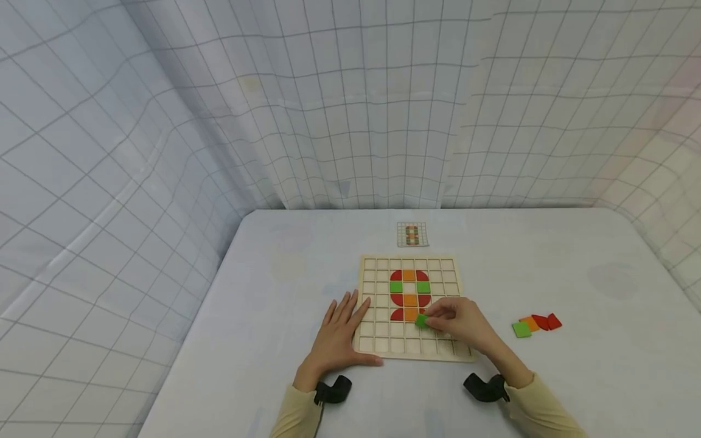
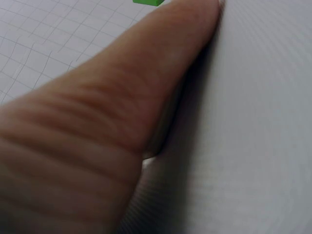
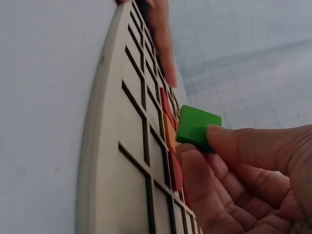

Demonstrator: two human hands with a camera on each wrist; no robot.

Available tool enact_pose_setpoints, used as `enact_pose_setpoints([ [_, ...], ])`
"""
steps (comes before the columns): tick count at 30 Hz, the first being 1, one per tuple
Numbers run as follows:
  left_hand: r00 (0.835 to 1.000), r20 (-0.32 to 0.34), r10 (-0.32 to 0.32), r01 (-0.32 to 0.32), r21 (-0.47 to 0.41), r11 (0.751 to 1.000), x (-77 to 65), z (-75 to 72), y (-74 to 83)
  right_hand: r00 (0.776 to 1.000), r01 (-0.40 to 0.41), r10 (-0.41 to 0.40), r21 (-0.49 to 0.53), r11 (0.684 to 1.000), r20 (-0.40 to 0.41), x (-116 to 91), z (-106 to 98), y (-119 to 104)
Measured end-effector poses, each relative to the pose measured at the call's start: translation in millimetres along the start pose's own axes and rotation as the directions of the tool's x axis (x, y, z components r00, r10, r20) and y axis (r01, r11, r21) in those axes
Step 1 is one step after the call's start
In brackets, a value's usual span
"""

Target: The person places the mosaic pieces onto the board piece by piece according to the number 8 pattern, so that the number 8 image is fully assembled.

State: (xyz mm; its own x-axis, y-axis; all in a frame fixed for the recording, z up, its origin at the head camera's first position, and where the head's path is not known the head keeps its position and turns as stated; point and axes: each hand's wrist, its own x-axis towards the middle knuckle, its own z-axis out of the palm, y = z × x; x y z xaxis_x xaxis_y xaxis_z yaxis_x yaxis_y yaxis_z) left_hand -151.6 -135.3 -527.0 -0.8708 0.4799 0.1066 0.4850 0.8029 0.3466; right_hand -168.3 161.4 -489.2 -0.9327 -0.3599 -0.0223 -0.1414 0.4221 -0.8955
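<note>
A wooden grid board (image 1: 381, 347) lies on the white table, with red, orange and green tiles set in its middle columns. My right hand (image 1: 459, 320) pinches a green square tile (image 3: 197, 126) between thumb and fingers, just over the board by the lowest row of tiles. In the right wrist view the tile stands apart from the board's surface. My left hand (image 1: 336, 337) rests with straight, spread fingers on the board's left edge, its thumb along the near edge. The left wrist view shows mostly the thumb side of that hand (image 2: 112, 92), close and blurred.
Behind the board lies a small pattern card (image 1: 412, 234) with a similar coloured figure. To the right are several loose tiles, among them a green square (image 1: 521, 330), an orange one (image 1: 530, 323) and red rounded ones (image 1: 554, 321). Grid-patterned white curtains (image 1: 350, 121) surround the table.
</note>
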Motion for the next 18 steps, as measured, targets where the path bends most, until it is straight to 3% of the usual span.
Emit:
enact_pose_setpoints([
  [9, 1.000, 0.009, -0.015, 0.015, 0.010, 1.000, 1.0, -3.2, 1.1, 0.997, 0.078, -0.076, -0.061, 0.995, 0.029, 12, 33, -13],
  [18, 1.000, 0.003, -0.007, 0.007, 0.002, 1.000, -0.5, -1.9, 1.0, 0.992, 0.123, -0.119, -0.151, 0.981, 0.030, 20, 45, -16],
])
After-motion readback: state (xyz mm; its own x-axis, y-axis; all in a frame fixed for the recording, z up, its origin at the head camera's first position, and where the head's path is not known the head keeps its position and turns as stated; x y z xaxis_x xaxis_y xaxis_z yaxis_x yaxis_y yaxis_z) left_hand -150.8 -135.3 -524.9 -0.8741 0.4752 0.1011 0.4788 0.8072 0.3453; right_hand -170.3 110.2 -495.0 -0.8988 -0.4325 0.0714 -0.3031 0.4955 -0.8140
